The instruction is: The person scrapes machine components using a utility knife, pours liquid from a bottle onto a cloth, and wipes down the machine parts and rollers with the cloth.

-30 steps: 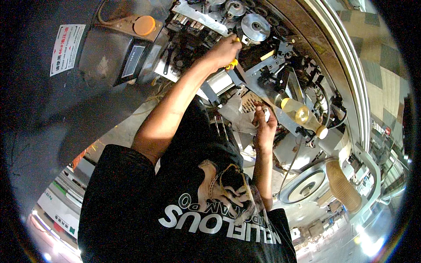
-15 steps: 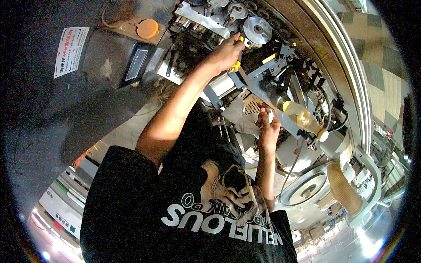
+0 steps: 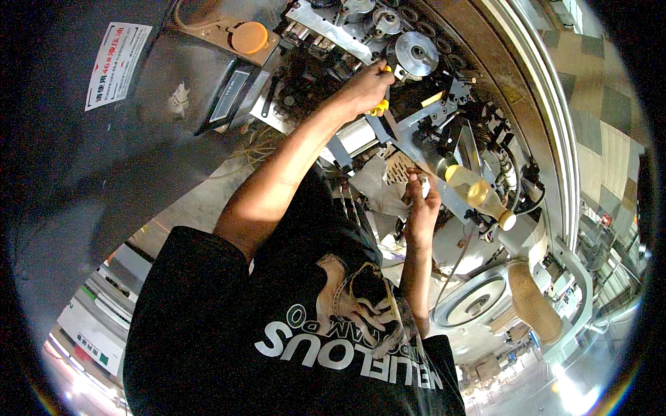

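Note:
My left hand (image 3: 366, 90) is closed around a yellow-handled tool (image 3: 380, 108) over the machine's open works. Yellow shows above and below my fist; the tool's working end is hard to make out. Just above that hand sits a shiny metal disc (image 3: 416, 53). My right hand (image 3: 422, 208) is lower and to the right, its thumb and fingers pinched on a small pale piece (image 3: 424, 186) whose kind I cannot tell. Beside those fingers lies a perforated tan plate (image 3: 398, 168). A clear bottle (image 3: 480, 195) with yellowish liquid leans just right of my right hand.
A dark machine housing (image 3: 173, 156) fills the left side, with an orange round cap (image 3: 250, 37) at its top. A curved metal rail (image 3: 551, 104) bounds the right. Toward the lower right are a ribbed tan hose (image 3: 533, 301) and a round pale cover (image 3: 474, 302).
The whole view has shifted slightly, so the machine's upper part sits a little lower and farther right. Both hands keep about the same places on the machine, with their grips unchanged.

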`<state>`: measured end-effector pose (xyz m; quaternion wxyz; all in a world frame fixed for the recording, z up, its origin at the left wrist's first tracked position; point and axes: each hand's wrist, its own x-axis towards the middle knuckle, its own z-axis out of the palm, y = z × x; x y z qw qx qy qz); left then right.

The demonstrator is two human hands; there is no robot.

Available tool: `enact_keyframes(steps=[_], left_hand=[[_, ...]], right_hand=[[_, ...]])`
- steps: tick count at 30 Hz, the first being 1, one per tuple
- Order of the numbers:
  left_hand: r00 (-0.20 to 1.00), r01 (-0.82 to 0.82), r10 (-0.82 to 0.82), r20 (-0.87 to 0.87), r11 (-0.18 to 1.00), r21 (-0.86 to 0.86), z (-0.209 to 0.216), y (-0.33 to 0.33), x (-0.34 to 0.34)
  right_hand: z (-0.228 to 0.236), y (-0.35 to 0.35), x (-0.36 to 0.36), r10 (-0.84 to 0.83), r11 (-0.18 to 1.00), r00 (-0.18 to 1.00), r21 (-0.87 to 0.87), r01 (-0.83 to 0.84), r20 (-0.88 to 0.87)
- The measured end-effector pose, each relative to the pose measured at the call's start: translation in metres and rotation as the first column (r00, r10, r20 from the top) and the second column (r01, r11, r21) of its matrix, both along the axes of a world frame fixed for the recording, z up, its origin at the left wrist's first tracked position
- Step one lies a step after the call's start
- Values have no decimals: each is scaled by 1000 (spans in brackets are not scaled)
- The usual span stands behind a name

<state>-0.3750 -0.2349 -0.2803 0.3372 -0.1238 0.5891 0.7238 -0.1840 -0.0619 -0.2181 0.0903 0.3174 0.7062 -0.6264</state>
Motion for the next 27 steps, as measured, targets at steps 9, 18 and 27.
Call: enact_keyframes(steps=[9,18,27], left_hand=[[995,57,-58,-87,998,-7,-15,2,-4],[1000,7,-7,-16,1000,8,-6,-3,-5],[984,111,-125,-127,988,-108,-25,-7,3]], right_hand=[[9,-7,-10,-23,997,999,-79,26,34],[12,-19,-10,-23,999,999,-25,24,28],[5,-19,-7,-11,1000,1000,-2,11,23]])
